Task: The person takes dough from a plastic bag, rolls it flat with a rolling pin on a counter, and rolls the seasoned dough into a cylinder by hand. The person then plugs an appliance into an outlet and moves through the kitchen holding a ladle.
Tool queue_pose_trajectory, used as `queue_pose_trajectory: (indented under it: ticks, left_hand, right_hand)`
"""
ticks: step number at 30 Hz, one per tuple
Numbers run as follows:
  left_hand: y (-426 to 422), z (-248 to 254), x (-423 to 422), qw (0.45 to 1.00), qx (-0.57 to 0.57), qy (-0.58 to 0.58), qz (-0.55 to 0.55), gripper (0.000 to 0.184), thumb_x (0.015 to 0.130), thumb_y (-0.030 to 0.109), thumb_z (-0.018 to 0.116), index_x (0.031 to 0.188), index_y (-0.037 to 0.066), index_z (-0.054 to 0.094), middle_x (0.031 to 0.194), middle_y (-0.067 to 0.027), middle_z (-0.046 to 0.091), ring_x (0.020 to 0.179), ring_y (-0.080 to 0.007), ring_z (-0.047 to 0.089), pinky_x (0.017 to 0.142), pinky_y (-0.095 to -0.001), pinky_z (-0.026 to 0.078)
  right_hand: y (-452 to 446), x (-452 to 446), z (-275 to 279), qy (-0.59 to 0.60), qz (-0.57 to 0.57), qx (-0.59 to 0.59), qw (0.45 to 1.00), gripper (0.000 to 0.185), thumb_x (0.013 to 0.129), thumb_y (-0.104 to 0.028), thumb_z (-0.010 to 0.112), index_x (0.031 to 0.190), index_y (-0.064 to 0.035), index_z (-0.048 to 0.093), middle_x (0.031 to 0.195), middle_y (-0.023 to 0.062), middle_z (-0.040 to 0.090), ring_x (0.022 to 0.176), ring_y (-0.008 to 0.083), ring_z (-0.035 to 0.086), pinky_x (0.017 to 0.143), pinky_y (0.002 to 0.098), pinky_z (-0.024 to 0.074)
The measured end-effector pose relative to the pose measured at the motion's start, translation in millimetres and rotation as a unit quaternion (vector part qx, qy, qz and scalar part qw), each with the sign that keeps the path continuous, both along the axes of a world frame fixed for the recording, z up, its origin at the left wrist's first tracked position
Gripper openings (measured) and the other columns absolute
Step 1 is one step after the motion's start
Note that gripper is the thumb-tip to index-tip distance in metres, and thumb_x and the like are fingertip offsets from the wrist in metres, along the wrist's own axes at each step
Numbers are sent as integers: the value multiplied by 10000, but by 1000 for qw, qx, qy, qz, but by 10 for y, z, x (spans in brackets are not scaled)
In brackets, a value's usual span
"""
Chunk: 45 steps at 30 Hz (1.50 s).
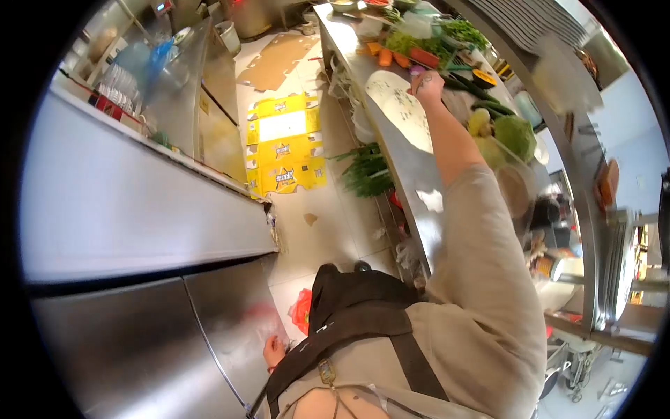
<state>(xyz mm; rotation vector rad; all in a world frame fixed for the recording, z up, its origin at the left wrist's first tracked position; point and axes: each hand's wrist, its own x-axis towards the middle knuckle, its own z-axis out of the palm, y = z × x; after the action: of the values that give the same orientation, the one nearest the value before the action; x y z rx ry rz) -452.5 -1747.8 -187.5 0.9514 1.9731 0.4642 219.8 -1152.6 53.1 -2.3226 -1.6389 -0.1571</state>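
Note:
My right hand (427, 85) is stretched out over the steel counter, beside the far edge of a white oval board (399, 105) with small green bits scattered on it. Its fingers are curled in; what they hold, if anything, is hidden. A purple onion (417, 70) sits just past the fingertips, with carrots (386, 57) and leafy greens (460, 31) behind. Dark green cucumbers (478, 87) and a cut pumpkin (484, 78) lie to the right. Low at my side, my left hand (275, 351) hangs near a steel door, fingers loosely apart, with nothing visible in it.
Flattened yellow cardboard (283, 150) and brown cardboard (276, 59) cover part of the aisle floor. Green onions (366, 170) stick out below the counter. A red plastic bag (301, 311) lies by my feet. A cabbage (515, 136) and overhead shelf (583, 164) are at the right.

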Motion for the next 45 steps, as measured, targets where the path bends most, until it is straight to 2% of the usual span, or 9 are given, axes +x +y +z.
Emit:
queue_pose_trajectory:
  ticks: [20, 22, 25, 28, 32, 33, 36, 40, 45]
  left_hand:
    - [7051, 69, 155, 944, 72, -11, -323, 253, 851, 84, 593, 1089, 1, 617, 893, -119, 671, 798, -195, 642, 742, -315, 511]
    - [7568, 251, 404, 928, 85, 39, -360, 254, 856, 86, 596, 1098, 10, 619, 927, -132, 673, 825, -203, 649, 766, -319, 512]
    - [8083, 355, 747, 929, 20, 22, -368, 256, 867, 82, 589, 1111, 4, 614, 951, -140, 675, 842, -210, 653, 785, -325, 512]
    - [8380, 421, 1047, 918, -47, -52, -390, 267, 884, 62, 573, 1139, -13, 594, 936, -122, 669, 834, -186, 654, 766, -309, 513]
    - [8660, 243, 1227, 875, -97, -3, -475, 280, 860, 57, 589, 1129, -18, 606, 924, -127, 674, 826, -201, 656, 753, -312, 511]
    - [8747, 117, 1207, 866, -92, 10, -491, 269, 847, 51, 589, 1105, -18, 623, 929, -141, 681, 837, -210, 662, 745, -322, 514]
    - [9390, -8, 1299, 796, -150, 16, -586, 266, 858, 34, 563, 1114, -12, 616, 907, -130, 678, 825, -201, 662, 729, -325, 518]
    - [10328, 596, 2049, 734, -195, 88, -644, 274, 874, 19, 536, 1140, -4, 596, 870, -120, 666, 805, -177, 658, 704, -308, 518]
    - [11659, 917, 2584, 834, -77, -28, -546, 251, 910, 33, 523, 1153, -11, 568, 865, -62, 641, 752, -132, 610, 663, -256, 475]
  right_hand:
    - [-267, 687, -739, 291, -352, 153, 876, 251, 848, -180, 705, 847, 68, 668, 692, 90, 651, 509, 118, 549, 476, 274, 446]
    - [198, 508, -757, 516, -336, 310, 724, 276, 855, -209, 700, 856, 66, 676, 673, 72, 652, 511, 91, 546, 483, 258, 446]
    - [569, 283, -676, 389, -324, 113, 855, 312, 903, -287, 625, 884, 15, 703, 708, 83, 685, 575, 121, 625, 571, 279, 497]
    - [472, 371, -1121, 385, -391, 109, 829, 350, 922, -322, 585, 891, 4, 709, 684, 79, 683, 563, 134, 641, 571, 290, 500]
    - [118, 399, -2053, 51, -403, 74, 911, 454, 917, -281, 558, 1243, 34, 540, 1278, 234, 536, 1223, 294, 499, 1029, 386, 390]
    - [136, 272, -2522, 174, -409, 128, 887, 535, 909, -242, 568, 1345, 14, 394, 1382, 240, 390, 1295, 311, 388, 1053, 373, 360]
    - [1065, -445, -1998, 152, -405, -71, 899, 798, 900, -220, 582, 1488, -38, 73, 1516, 229, 167, 1404, 342, 183, 1126, 370, 250]
    - [1462, -540, -1875, 319, -396, 120, 853, 764, 919, -297, 550, 1474, 3, 120, 1529, 225, 134, 1425, 336, 114, 1167, 370, 114]
    - [1059, 238, -2003, 156, -529, -50, 832, 837, 926, -543, 423, 1464, 32, 141, 1531, 227, 130, 1434, 347, 62, 1174, 384, 89]
